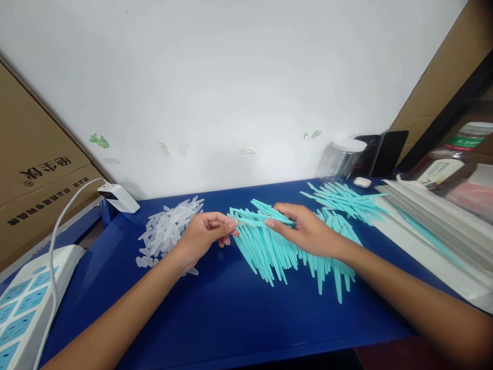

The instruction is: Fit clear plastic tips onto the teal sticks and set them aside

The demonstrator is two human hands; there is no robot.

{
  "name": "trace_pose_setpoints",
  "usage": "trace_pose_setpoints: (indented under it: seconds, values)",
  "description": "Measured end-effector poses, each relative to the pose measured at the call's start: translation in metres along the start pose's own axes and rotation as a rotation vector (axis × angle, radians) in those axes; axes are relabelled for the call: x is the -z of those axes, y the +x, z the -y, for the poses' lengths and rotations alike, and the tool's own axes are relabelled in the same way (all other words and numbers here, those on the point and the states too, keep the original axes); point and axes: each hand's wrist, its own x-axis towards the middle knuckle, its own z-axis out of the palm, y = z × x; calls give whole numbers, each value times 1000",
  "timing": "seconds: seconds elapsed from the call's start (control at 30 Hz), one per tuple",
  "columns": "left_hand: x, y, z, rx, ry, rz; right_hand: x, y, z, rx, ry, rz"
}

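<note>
Slim turquoise plastic sticks, shaped like eyebrow razors, lie in a fanned pile [265, 252], and a second bunch [333, 257] lies under my right forearm. My right hand [304, 228] is closed round several turquoise sticks [265, 209], one pointing left. At that stick's tip, thumb and fingers of my left hand [208, 231] pinch a small, pale translucent cap [244, 222], mostly covered by the fingertips. Beside and behind my left hand is a heap of similar translucent caps [165, 228], partly hidden by it.
More turquoise sticks [344, 200] lie at the back right, near a lidded clear jar [341, 159] and stacked white sheets [435, 221]. A brown bottle [442, 164] stands farther right. To the left are a power strip [34, 293], a white charger [118, 198] with cable, and a cardboard box [38, 169].
</note>
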Motion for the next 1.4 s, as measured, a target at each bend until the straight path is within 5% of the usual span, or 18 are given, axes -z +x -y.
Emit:
trace_pose_setpoints:
  seconds: [0.67,1.0,1.1,1.23,1.33,1.4]
  values:
    - [4,0,1,-4,-27,-9,1,0,0,28,-24,-3]
    - [-16,-7,-1,-49,77,81,-17,-5,7,44,28,-30]
    - [6,-5,-12,-102,397,54,-12,-3,5,32,9,-46]
    - [67,4,-22,-183,1030,-148,-2,1,-3,5,-41,-120]
    - [96,9,-18,-132,1123,-123,1,2,-8,4,-71,-136]
    - [96,11,-13,-153,1095,-73,1,2,-9,10,-76,-124]
